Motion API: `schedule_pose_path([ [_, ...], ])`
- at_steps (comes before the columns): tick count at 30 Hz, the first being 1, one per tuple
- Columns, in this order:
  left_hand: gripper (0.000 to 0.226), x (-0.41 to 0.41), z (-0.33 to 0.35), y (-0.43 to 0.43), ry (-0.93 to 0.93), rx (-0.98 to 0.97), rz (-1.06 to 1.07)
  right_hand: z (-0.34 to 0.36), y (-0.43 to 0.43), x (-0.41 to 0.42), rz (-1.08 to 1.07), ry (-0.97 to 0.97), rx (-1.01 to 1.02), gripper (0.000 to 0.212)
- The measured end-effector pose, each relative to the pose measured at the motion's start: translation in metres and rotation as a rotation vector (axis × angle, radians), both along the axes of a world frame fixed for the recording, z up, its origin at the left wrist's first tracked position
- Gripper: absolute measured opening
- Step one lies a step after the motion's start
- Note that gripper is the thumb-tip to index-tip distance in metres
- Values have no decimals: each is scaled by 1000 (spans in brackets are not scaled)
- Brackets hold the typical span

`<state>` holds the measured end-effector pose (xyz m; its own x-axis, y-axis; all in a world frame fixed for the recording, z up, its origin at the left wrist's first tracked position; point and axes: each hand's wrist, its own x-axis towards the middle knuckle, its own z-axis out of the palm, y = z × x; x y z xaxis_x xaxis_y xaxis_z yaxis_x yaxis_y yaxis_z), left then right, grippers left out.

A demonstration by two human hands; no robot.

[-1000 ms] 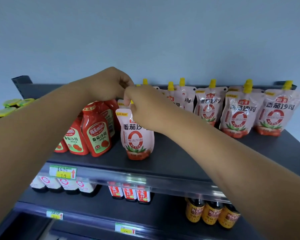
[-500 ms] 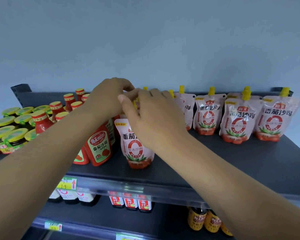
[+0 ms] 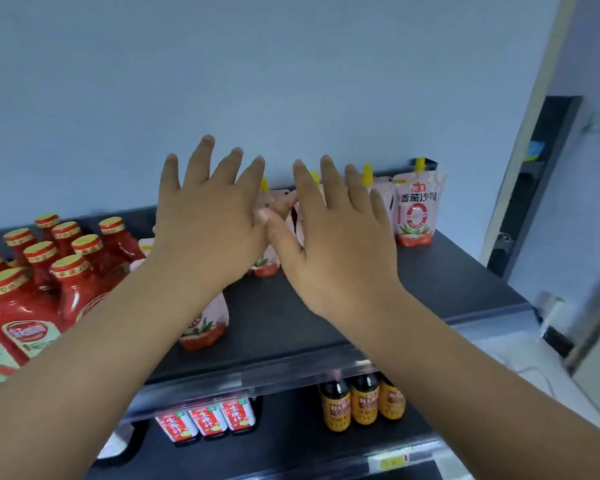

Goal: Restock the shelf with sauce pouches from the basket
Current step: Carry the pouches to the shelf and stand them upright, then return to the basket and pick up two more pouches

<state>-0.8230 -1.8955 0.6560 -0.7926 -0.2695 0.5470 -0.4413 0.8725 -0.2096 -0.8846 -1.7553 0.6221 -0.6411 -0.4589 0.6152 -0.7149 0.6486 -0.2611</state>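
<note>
Pink tomato sauce pouches with yellow spouts stand along the back of the dark top shelf (image 3: pixel 447 271); the rightmost pouch (image 3: pixel 415 209) is fully visible, the others are mostly hidden behind my hands. One pouch (image 3: pixel 205 327) stands near the shelf's front, half covered by my left forearm. My left hand (image 3: pixel 208 216) and my right hand (image 3: pixel 336 244) hover above the shelf with fingers spread, thumbs nearly touching, holding nothing. No basket is in view.
Red ketchup bottles (image 3: pixel 42 282) with yellow caps crowd the shelf's left side. Below, red-labelled packs (image 3: pixel 208 422) and dark sauce bottles (image 3: pixel 362 400) stand on the lower shelf. A wall rises behind, and a dark door frame (image 3: pixel 534 188) is at right.
Both hands have let go of the front pouch's top and opened, fingers now spread. The pouch stays standing on the shelf. The view has swung to the right and downward.
</note>
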Motion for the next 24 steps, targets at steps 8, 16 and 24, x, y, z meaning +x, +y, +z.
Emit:
schedule_pose_path([
  [8,90,-76,-16,168,-24,53,-273,-11,195,-42,-323,-77,-25,82],
  [16,80,-140,-47,399,-77,90,-680,-40,430,-24,-829,-136,-21,83],
  [24,81,-139,-67,644,-138,63,-1147,-63,626,64,-1355,-203,-31,81],
])
